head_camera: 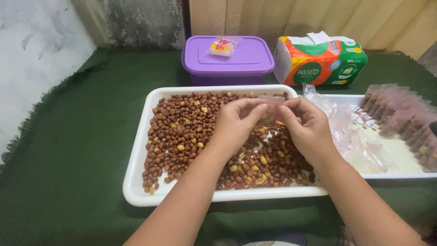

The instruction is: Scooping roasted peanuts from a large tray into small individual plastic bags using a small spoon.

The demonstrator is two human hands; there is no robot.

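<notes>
Head view looks straight down on a desk point(68, 150) under a dark green cloth, where both hands meet over a white tray point(136, 182) spread with brown roasted peanuts point(182, 132). The step in hand looks like the closing of a small clear plastic bag point(271, 109), already holding some nuts as far as can be told. The bag hangs between the two hands above the far half of the tray, its top edge level and stretched.

The left hand point(234, 123) pinches the bag's upper left corner between thumb and forefinger, the other fingers curled under. The right hand point(307, 125) does the same at the upper right corner, wrist bent inward. Both forearms come in from the lower edge and converge, elbows out, so the hands sit knuckle to knuckle with only the bag between them.

By my judgement the next move calls for an even press along the strip at the mouth, with the bag kept upright so nothing spills back onto the tray.

A second white tray point(391, 174) lies touching the first on the right, carrying loose empty bags point(350, 136) and a row of filled packets point(405, 118). Behind stand a purple lidded box point(227, 64) with a small wrapped item on top, and a pack of tissues point(321, 59).
</notes>
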